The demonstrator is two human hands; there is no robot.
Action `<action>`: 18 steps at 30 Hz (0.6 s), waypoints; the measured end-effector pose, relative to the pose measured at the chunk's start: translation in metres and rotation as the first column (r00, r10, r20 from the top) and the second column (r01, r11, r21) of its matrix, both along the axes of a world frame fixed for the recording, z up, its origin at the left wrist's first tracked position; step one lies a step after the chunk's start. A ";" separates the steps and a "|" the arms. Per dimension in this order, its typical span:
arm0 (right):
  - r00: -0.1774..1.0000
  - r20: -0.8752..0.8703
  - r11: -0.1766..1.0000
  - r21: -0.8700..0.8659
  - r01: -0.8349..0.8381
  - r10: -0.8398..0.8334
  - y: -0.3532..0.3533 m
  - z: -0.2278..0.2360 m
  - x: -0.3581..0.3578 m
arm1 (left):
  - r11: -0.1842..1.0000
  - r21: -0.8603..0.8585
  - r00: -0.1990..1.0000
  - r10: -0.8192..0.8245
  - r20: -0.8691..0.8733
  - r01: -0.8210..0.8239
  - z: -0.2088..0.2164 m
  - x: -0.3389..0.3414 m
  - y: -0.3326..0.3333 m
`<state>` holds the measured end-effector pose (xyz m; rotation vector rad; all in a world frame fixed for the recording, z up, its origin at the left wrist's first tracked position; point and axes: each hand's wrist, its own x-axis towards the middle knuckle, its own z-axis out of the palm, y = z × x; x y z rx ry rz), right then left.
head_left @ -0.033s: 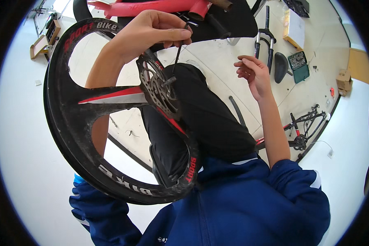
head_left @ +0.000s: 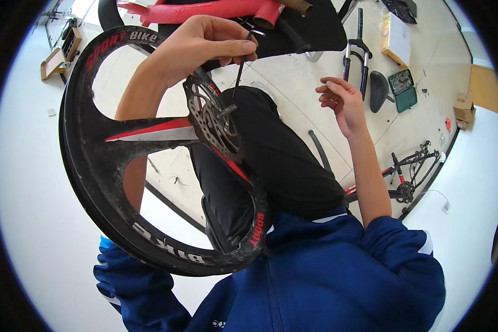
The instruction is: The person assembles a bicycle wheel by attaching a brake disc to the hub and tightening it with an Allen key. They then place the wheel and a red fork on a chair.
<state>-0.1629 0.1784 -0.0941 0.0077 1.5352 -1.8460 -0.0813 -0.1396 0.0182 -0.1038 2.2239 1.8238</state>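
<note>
A black bicycle wheel (head_left: pixel 86 166) with thick red-and-white spokes leans over my lap, tilted. At its hub sits a silver disc brake rotor (head_left: pixel 202 113) with the axle end (head_left: pixel 227 110) sticking out. My left hand (head_left: pixel 205 41), its forearm passing behind the wheel, pinches a thin black hex key (head_left: pixel 240 72) between thumb and fingers. The key slants down to beside the axle; whether its lower tip touches is too small to tell. To the right, my right hand (head_left: pixel 340 99) hangs in the air with loosely bent fingers and nothing in it.
A pink bicycle frame (head_left: pixel 205 11) lies on a black surface (head_left: pixel 323 33) ahead. On the floor at right are a fork (head_left: pixel 365 55), a saddle (head_left: pixel 378 91), an opened green case (head_left: pixel 406 99), a white-and-yellow box (head_left: pixel 397 41), cardboard boxes (head_left: pixel 465 108) and another bicycle frame (head_left: pixel 406 177).
</note>
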 end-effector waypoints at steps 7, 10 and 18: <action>0.916 -0.185 0.933 0.014 -0.359 0.355 -0.048 0.062 0.038 | 0.989 -0.085 0.992 -0.125 -0.008 0.124 0.013 -0.002 0.009; 0.886 -0.195 0.896 -0.060 -0.440 0.421 -0.080 0.086 0.063 | 0.978 -0.119 0.985 -0.172 0.015 0.173 0.024 0.003 0.017; 0.930 -0.190 0.921 -0.176 -0.347 0.314 -0.099 0.070 0.084 | 0.951 -0.142 0.960 -0.266 0.086 0.276 0.018 -0.001 0.022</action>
